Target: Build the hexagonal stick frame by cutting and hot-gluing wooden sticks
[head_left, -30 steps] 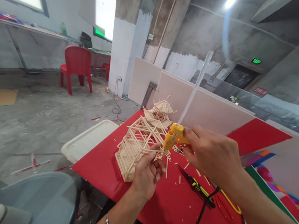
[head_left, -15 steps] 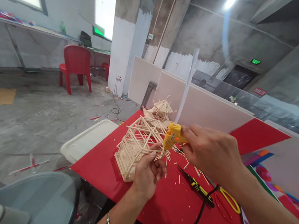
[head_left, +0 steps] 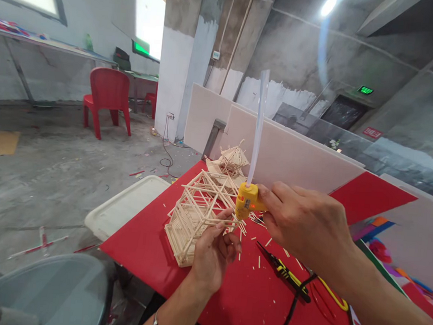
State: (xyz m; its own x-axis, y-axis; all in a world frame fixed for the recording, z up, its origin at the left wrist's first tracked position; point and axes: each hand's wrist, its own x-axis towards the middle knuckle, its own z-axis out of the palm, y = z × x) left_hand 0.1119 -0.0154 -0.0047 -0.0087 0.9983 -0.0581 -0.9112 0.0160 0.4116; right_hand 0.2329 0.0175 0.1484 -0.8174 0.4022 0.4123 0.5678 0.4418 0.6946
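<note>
the stick frame [head_left: 190, 221] is set on the red worktop [head_left: 242, 296]. a thin stick [head_left: 210, 222] at its right corner is pinched by the left hand [head_left: 210, 258]; at that corner, a yellow glue gun [head_left: 245, 201] is gripped by the right hand [head_left: 306, 216]. right of the frame, pliers [head_left: 288, 275] are laid.

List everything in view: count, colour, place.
Table: 1, red, centre.
Stick frame: 1, pale, on the table.
Roofed stick model: 1, pale, behind the frame.
Loose sticks: many, pale, on the table.
Glue gun: 1, yellow, at the frame's edge.
Glue stick: 1, translucent, in the gun.
Pliers: 1, black-and-yellow, table's right.
Cord: 1, black, near the pliers.
Chairs: 2, red, left background.
Round top: 1, grey, lower left.
Panels: 2+, white, behind the table.
Lit sign: 1, green, upper right.
Left hand: 1, bare, holding the frame.
Right hand: 1, bare, holding the glue gun.
</note>
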